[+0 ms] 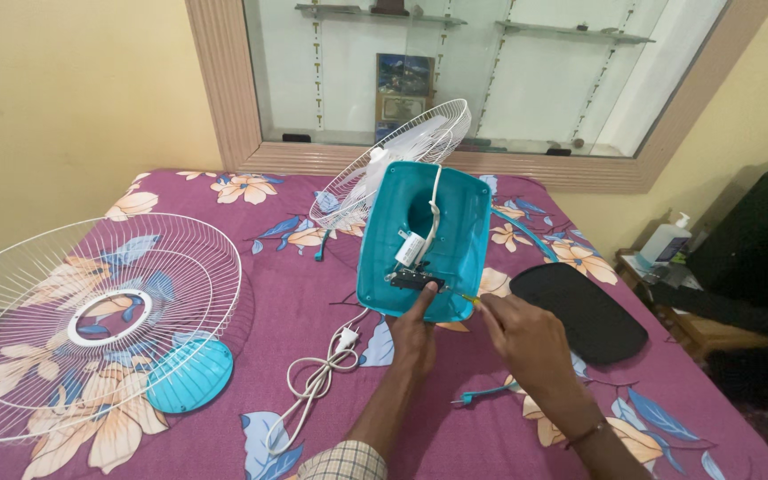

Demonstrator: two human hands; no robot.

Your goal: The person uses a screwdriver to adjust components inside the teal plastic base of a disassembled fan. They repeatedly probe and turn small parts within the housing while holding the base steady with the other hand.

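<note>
A teal fan base housing (455, 222) stands tilted on its edge, hollow side facing me, with a white cable, a small white block and a black switch part (415, 281) inside. My left hand (412, 333) props the housing's lower rim, its index finger pressing the black part. My right hand (526, 333) grips a thin screwdriver (470, 300) with a yellow-green shaft, its tip at the housing's lower right edge.
A white fan guard (91, 320) lies at the left with a teal round cap (190, 375) on it. Another white guard (402, 151) leans behind the housing. A white cord with plug (322, 373), a black oval plate (580, 311) and a teal strip (486, 393) lie on the floral bedsheet.
</note>
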